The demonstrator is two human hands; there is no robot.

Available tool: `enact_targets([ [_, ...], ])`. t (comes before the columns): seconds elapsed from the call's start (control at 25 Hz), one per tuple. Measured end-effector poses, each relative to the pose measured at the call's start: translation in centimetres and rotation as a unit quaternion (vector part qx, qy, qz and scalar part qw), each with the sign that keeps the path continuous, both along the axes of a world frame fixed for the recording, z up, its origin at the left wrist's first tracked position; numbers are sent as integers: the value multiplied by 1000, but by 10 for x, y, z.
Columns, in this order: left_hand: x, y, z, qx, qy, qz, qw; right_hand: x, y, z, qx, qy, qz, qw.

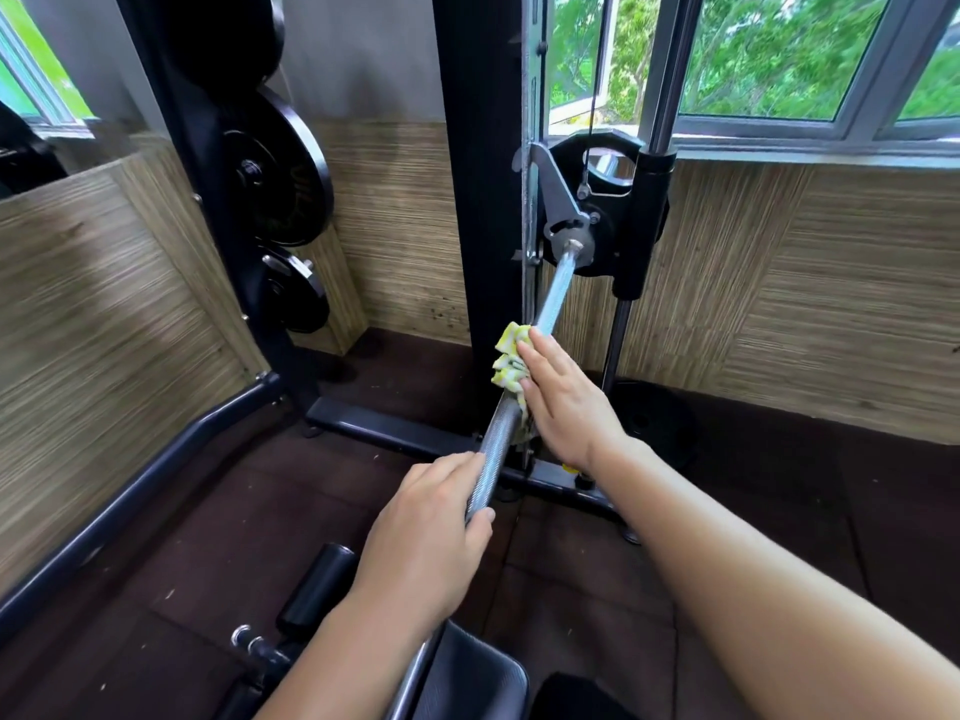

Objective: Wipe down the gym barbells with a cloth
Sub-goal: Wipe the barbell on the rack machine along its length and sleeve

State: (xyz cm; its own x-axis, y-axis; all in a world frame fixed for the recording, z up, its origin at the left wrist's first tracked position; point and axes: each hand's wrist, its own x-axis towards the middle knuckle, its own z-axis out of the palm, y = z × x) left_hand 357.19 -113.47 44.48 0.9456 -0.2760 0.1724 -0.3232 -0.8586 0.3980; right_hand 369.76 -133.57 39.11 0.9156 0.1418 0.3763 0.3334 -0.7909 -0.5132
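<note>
Right fingers (540, 350): curved over a yellow-and-white cloth (510, 358), holding it against the bar; thumb hidden. The cloth is bunched, wraps the bar about midway along its visible length, and spills out to the left past the fingertips.

Right hand (566, 402): lies on the right side of the bar, forearm reaching in from the lower right.

Left fingers (447, 462): closed round the bar, thumb across its near side.

Left hand (426, 537): grips the knurled section below the cloth, close to the viewer, a short stretch of bare bar between the two hands.

Chrome steel barbell (553, 291): runs from the left hand up and away to a grey metal hook plate (558, 200) on the black machine upright (483, 174). A black weight plate (605, 148) sits on its far end, beside a chrome guide rod (670, 70).

Storage frame, left: carries a large black disc plate (280, 168) above a smaller black disc plate (296, 293), each on its own peg.

Dark rubber tile floor (779, 485): one black plate (654, 423) lies flat on it near the machine's base.

Foreground: black padded bench seat (478, 678) and a black foam roller pad (317, 589).

Behind: woven-pattern wall panels (831, 304) under a grey-framed window (779, 122).
</note>
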Motion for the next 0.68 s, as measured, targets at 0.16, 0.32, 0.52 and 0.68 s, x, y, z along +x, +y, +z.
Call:
enact_targets([
  [0.16,13,-7,1,4,-3,4,1000,-35,10,-2,-43,-70,95,992],
  [0.32,25,-10,0,2,0,-1,1000,-22,-3,-6,-55,-81,126,987],
  [0.52,31,-12,3,-6,3,-6,1000,62,-27,12,-21,-2,8,1000],
  [0.68,32,-12,3,-16,6,-6,1000,38,-15,18,-53,-52,78,994],
])
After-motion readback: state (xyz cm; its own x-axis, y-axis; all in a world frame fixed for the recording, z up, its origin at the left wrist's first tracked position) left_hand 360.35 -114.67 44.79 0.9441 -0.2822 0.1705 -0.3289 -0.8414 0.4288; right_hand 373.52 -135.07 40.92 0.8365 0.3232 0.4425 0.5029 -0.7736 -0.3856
